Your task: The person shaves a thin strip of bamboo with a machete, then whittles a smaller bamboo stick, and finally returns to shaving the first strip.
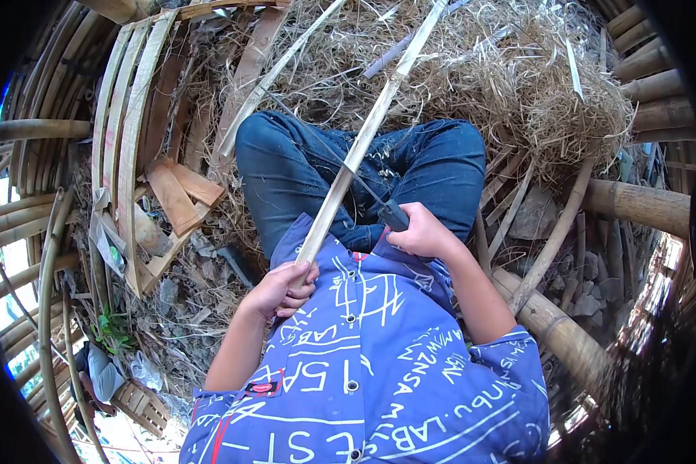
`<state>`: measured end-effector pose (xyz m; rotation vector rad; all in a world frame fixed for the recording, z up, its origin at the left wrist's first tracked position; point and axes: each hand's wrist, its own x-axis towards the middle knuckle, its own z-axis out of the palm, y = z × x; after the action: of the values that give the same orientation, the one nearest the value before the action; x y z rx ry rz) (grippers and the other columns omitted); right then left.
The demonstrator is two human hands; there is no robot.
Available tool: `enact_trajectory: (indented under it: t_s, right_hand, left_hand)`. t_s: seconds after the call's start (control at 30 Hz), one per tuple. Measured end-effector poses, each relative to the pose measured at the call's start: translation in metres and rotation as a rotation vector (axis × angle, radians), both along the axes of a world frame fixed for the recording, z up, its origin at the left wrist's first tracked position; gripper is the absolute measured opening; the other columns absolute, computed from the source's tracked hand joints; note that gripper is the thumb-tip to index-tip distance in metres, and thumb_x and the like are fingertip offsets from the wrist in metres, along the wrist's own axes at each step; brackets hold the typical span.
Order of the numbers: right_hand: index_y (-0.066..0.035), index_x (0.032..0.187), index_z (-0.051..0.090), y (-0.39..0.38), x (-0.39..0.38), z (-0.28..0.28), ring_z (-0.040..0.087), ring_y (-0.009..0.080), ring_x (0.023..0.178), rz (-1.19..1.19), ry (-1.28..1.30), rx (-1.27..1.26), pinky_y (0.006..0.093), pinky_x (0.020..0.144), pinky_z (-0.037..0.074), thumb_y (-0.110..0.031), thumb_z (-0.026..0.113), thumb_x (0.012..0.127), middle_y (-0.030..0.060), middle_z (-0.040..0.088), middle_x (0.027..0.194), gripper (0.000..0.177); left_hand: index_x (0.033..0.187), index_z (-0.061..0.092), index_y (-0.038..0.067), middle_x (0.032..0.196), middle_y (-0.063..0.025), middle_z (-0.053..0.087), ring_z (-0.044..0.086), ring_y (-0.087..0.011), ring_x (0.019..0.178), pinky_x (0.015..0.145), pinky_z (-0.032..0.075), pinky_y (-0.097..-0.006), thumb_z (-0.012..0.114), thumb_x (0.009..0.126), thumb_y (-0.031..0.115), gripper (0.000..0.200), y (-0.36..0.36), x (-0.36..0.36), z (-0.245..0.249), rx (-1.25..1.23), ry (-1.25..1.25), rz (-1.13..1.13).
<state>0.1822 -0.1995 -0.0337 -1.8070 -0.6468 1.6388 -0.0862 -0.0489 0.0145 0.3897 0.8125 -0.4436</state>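
Note:
A long pale bamboo strip (371,124) runs from my lap up past my knees to the top of the view. My left hand (284,289) is closed around its near end, in front of my shirt. In my right hand (425,232) is the dark handle of a long, thin-bladed knife (394,216), fingers wrapped round it. The blade slants up and left over my crossed legs and meets the strip near its middle; part of the blade is hard to make out against my jeans.
Curly bamboo shavings (518,85) heap up in front of my legs. A slatted wooden frame (124,116) and wood offcuts (179,193) are at the left, another strip (274,73) beyond my knee. Thick bamboo poles (557,325) lie at the right; bamboo walls surround me.

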Motion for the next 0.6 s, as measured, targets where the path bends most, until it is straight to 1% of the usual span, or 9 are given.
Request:
enact_trajectory:
  t_s: [0.07, 0.1, 0.17, 0.2, 0.27, 0.33, 0.43, 0.53, 0.6]
  right_hand:
    - [0.002, 0.082, 0.063, -0.002, -0.002, -0.008, 0.064, 0.0253, 0.06, 0.064, -0.26, 0.174, 0.0398, 0.062, 0.051, -0.015, 0.067, 0.069, 0.0171, 0.065, 0.067, 0.022]
    - [0.002, 0.082, 0.063, -0.001, -0.002, -0.004, 0.064, 0.0253, 0.06, 0.064, -0.26, 0.177, 0.0398, 0.062, 0.051, -0.015, 0.067, 0.069, 0.0171, 0.065, 0.067, 0.022]
    - [0.0, 0.083, 0.064, 0.002, -0.001, 0.009, 0.069, 0.0372, 0.073, 0.181, -0.775, 0.074, 0.0463, 0.07, 0.054, -0.018, 0.069, 0.07, 0.0233, 0.068, 0.078, 0.023]
    - [0.0, 0.083, 0.064, 0.004, 0.0, 0.012, 0.069, 0.0372, 0.073, 0.177, -0.776, 0.077, 0.0463, 0.07, 0.054, -0.018, 0.069, 0.07, 0.0233, 0.068, 0.078, 0.023]
    - [-0.002, 0.083, 0.064, 0.008, 0.006, 0.014, 0.067, 0.0408, 0.079, 0.179, -0.93, -0.063, 0.0492, 0.074, 0.055, -0.02, 0.069, 0.073, 0.0225, 0.068, 0.081, 0.021]
    - [-0.003, 0.084, 0.063, 0.007, 0.005, 0.01, 0.068, 0.0401, 0.078, 0.142, -0.952, -0.044, 0.0486, 0.074, 0.055, -0.019, 0.07, 0.073, 0.0224, 0.068, 0.079, 0.021]
    - [-0.002, 0.084, 0.062, 0.006, -0.006, 0.013, 0.068, 0.0407, 0.077, 0.124, -0.945, -0.039, 0.0491, 0.073, 0.055, -0.019, 0.07, 0.073, 0.0236, 0.068, 0.078, 0.022]
    - [-0.004, 0.085, 0.061, 0.002, -0.022, 0.021, 0.066, 0.0435, 0.075, 0.234, -0.851, 0.067, 0.0521, 0.073, 0.053, -0.022, 0.068, 0.073, 0.0246, 0.066, 0.076, 0.022]
    - [-0.005, 0.086, 0.061, 0.001, -0.033, 0.027, 0.066, 0.0423, 0.071, 0.343, -0.789, 0.147, 0.0505, 0.069, 0.054, -0.024, 0.071, 0.072, 0.0229, 0.066, 0.073, 0.026]
  left_hand:
    - [0.087, 0.042, 0.011, 0.056, 0.0082, 0.024, 0.018, -0.001, 0.04, 0.029, 0.016, -0.0194, 0.037, 0.103, 0.038, 0.032, -0.001, 0.001, 0.001, 0.022, 0.008, -0.015]
    - [0.087, 0.042, 0.011, 0.056, 0.0085, 0.024, 0.018, -0.001, 0.04, 0.029, 0.016, -0.0194, 0.037, 0.103, 0.037, 0.031, -0.001, 0.002, 0.002, 0.044, 0.016, -0.031]
    - [0.087, 0.042, 0.012, 0.056, 0.0087, 0.024, 0.018, -0.001, 0.04, 0.03, 0.016, -0.0194, 0.037, 0.104, 0.037, 0.03, -0.002, 0.005, 0.006, 0.075, 0.026, -0.048]
    - [0.087, 0.042, 0.012, 0.056, 0.0088, 0.024, 0.018, -0.0011, 0.04, 0.03, 0.016, -0.0195, 0.037, 0.104, 0.036, 0.03, -0.002, 0.005, 0.007, 0.103, 0.036, -0.066]
    - [0.087, 0.042, 0.012, 0.056, 0.0086, 0.025, 0.019, -0.0013, 0.04, 0.03, 0.017, -0.0197, 0.038, 0.104, 0.035, 0.029, -0.004, 0.004, 0.004, 0.094, 0.036, -0.062]
    - [0.088, 0.044, 0.011, 0.054, 0.0073, 0.026, 0.018, -0.0021, 0.038, 0.029, 0.016, -0.0211, 0.041, 0.101, 0.039, 0.032, -0.006, 0.007, 0.004, 0.166, 0.073, -0.077]
    - [0.088, 0.045, 0.01, 0.054, 0.007, 0.026, 0.019, -0.0029, 0.038, 0.029, 0.017, -0.0214, 0.041, 0.102, 0.038, 0.031, -0.004, 0.009, 0.004, 0.174, 0.087, -0.097]
    - [0.089, 0.045, 0.01, 0.053, 0.0069, 0.026, 0.019, -0.0034, 0.037, 0.029, 0.018, -0.0213, 0.04, 0.102, 0.038, 0.031, -0.006, 0.012, 0.008, 0.23, 0.087, -0.134]
    - [0.09, 0.047, 0.009, 0.052, 0.0062, 0.027, 0.02, -0.0042, 0.036, 0.029, 0.02, -0.0217, 0.039, 0.103, 0.035, 0.03, -0.006, 0.011, 0.006, 0.233, 0.077, -0.136]
